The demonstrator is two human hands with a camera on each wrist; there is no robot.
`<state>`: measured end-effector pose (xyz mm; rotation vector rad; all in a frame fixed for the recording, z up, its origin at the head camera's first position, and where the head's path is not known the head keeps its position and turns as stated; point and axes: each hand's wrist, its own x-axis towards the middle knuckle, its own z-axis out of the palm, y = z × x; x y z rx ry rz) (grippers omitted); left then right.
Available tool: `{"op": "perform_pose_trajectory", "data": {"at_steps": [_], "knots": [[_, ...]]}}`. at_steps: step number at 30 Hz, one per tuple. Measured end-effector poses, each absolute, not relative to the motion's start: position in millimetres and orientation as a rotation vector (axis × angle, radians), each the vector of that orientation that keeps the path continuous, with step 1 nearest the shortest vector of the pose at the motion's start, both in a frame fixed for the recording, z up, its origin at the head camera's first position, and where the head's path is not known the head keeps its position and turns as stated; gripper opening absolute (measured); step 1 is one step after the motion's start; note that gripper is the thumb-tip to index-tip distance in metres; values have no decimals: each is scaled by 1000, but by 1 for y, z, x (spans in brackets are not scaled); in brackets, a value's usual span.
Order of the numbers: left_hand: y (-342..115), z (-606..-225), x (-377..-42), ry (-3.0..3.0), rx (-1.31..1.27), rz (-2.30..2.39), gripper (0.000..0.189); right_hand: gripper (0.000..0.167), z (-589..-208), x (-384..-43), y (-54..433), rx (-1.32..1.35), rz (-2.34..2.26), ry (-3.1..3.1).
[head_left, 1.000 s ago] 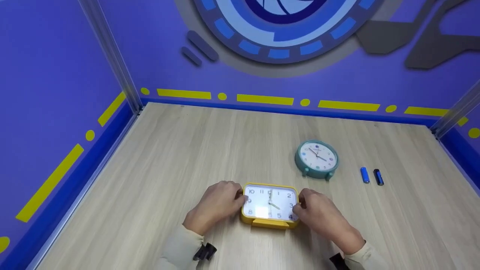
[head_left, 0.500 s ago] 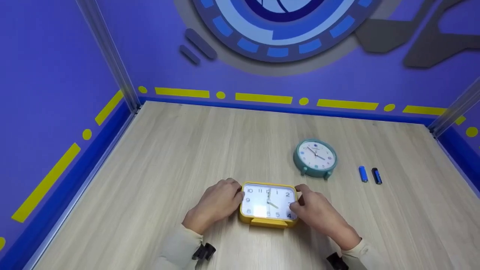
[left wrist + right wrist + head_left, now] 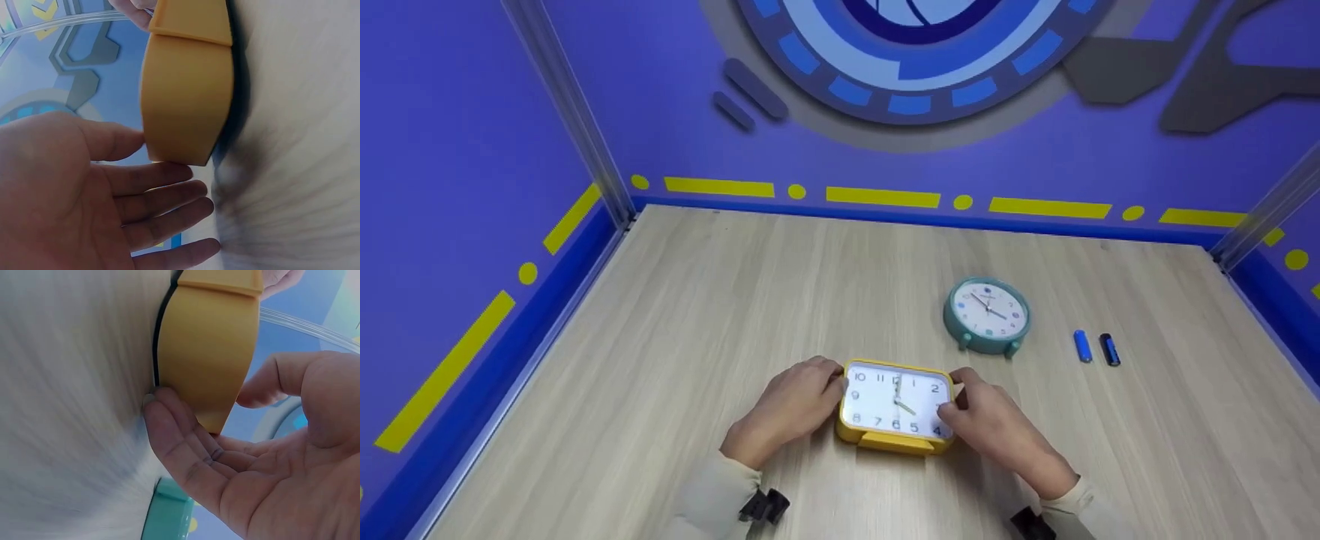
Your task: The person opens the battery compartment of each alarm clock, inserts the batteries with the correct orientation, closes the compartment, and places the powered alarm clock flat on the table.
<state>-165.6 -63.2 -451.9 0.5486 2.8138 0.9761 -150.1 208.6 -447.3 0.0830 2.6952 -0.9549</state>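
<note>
A rectangular yellow alarm clock [image 3: 877, 409] with a white face lies face up before me. My left hand [image 3: 791, 405] holds its left side; in the left wrist view the thumb [image 3: 115, 140] is at the face edge, the index finger runs along the yellow side [image 3: 185, 95], and the other fingers are spread. At the opposite end my right hand [image 3: 997, 424] grips the clock, thumb over the face near the 3. In the right wrist view its fingers [image 3: 180, 444] curl around the side toward the black-edged back.
A round teal alarm clock [image 3: 988, 315] lies face up behind and to the right. Right of it are two batteries, one blue [image 3: 1082, 346], one black and blue [image 3: 1110, 349]. Blue-purple panels [image 3: 840, 150] wall the back and sides of the wooden table [image 3: 720, 300].
The yellow clock has tilted slightly, and the glare on its face has faded. The left thumb has drawn back from the face to the clock's edge. Both hands stay at its sides.
</note>
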Motion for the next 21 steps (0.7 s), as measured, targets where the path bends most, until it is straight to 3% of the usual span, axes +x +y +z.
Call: {"op": "perform_pose_trajectory", "data": {"at_steps": [21], "knots": [[-65, -453, -168, 2647, 400, 1130, 51, 50, -448, -153, 218, 80, -1076, 2613]]}}
